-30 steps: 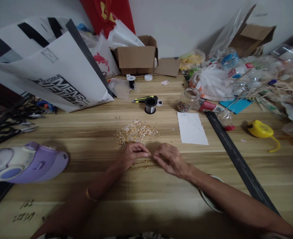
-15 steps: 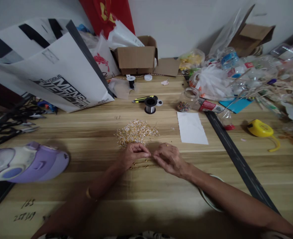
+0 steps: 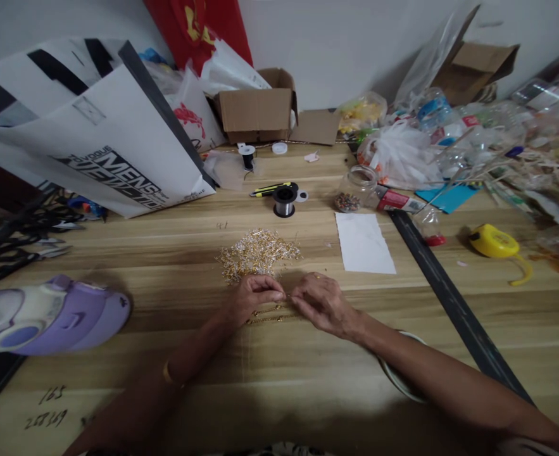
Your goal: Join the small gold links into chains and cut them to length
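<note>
Head view, the only one, looks down on a wooden table (image 3: 118,253) where both hands meet at the middle. Left hand (image 3: 252,297) is curled, thumb and forefinger pinched on something tiny and gold, too small to name for sure. Right hand (image 3: 320,303) is curled the same way, its fingertips pinched at the same spot, so the two touch tip to tip. Just under them lie short gold chain lengths (image 3: 267,315) on the wood, and just beyond the knuckles sits a heap of small gold links (image 3: 259,251).

My judgement is that a small piece is being joined to or threaded onto a chain. Such work calls for a steady pinch on both sides and very small finger motions, with the loose supply close by.

As for containers, a glass jar (image 3: 354,190) lies tipped on its side past the white paper slip (image 3: 363,242), with mixed-coloured beads pooled in it. An open cardboard box (image 3: 255,112) stands at the back wall; its contents are hidden. A pale bowl (image 3: 393,377) shows only as a rim under the right forearm, so what it holds cannot be told. A spool of clear thread (image 3: 284,201) stands between box and heap.
</note>
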Available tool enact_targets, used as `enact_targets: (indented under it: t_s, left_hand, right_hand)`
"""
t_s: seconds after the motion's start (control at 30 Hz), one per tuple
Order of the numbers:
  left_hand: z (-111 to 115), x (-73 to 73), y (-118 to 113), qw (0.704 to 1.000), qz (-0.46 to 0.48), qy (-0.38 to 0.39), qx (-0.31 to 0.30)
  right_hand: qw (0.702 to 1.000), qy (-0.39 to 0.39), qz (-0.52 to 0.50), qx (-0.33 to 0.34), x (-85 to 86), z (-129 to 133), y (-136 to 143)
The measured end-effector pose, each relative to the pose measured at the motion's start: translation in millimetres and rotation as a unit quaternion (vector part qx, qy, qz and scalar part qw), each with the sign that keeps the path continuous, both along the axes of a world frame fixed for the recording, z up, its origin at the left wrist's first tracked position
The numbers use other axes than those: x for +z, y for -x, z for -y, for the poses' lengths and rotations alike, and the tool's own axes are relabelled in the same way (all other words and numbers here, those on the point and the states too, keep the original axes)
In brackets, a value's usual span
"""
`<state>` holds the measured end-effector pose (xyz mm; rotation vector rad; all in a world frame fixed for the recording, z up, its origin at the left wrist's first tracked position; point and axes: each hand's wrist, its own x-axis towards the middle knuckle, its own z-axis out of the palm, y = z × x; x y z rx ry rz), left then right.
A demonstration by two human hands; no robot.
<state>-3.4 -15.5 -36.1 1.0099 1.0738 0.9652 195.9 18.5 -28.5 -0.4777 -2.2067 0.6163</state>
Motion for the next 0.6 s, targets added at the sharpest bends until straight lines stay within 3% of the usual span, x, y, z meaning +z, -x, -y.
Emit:
enact_targets:
  t_s: [0.6]
  left_hand:
    - [-1.2, 0.0, -1.8, 1.0, 0.004, -0.012, 0.005]
  right_hand:
    - [1.0, 0.007, 0.002, 0.008, 4.5, 0.9, 0.1]
